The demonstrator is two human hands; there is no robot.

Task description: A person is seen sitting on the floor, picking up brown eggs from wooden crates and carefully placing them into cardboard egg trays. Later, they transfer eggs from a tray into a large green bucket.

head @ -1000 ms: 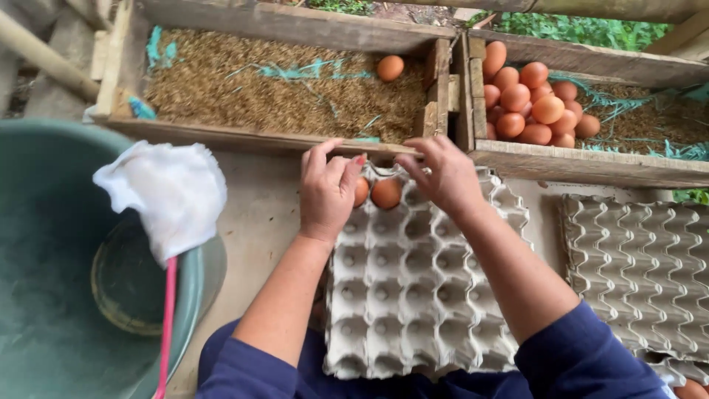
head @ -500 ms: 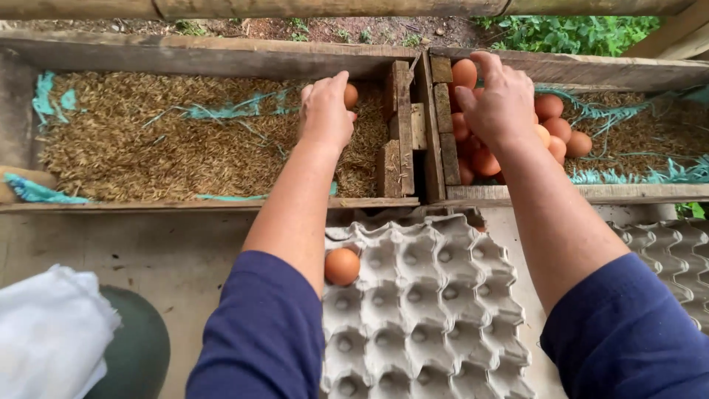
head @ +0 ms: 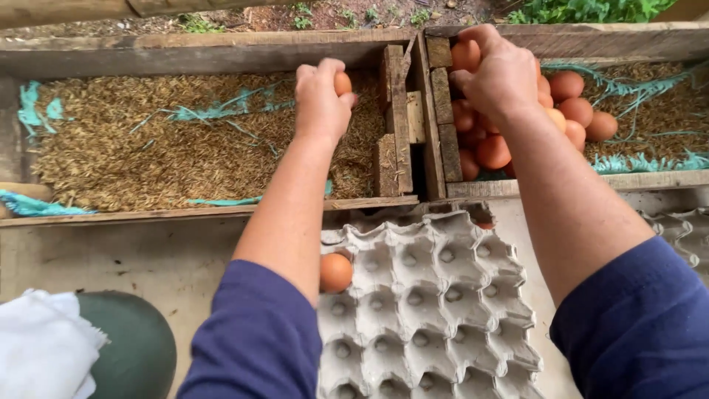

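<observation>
Lifting eggs: your left hand (head: 319, 100) grip closed on brown egg (head: 342, 83); right hand (head: 502, 74) grip around egg (head: 467, 55) atop pile. Keep fingers light, lower gently into grey tray (head: 436, 310).

The eggs (head: 567, 85) are orange-brown, as is the single egg (head: 336, 272) in the pale grey egg tray (head: 436, 310), which shows a regular pattern of cups. The straw (head: 177, 148) is golden-brown, streaked with teal strands (head: 210, 112). The wooden boxes (head: 221, 55) are weathered grey-brown. The sleeves (head: 258, 340) are dark blue. The cloth (head: 40, 351) is white, the tub (head: 136, 347) dark green.
</observation>
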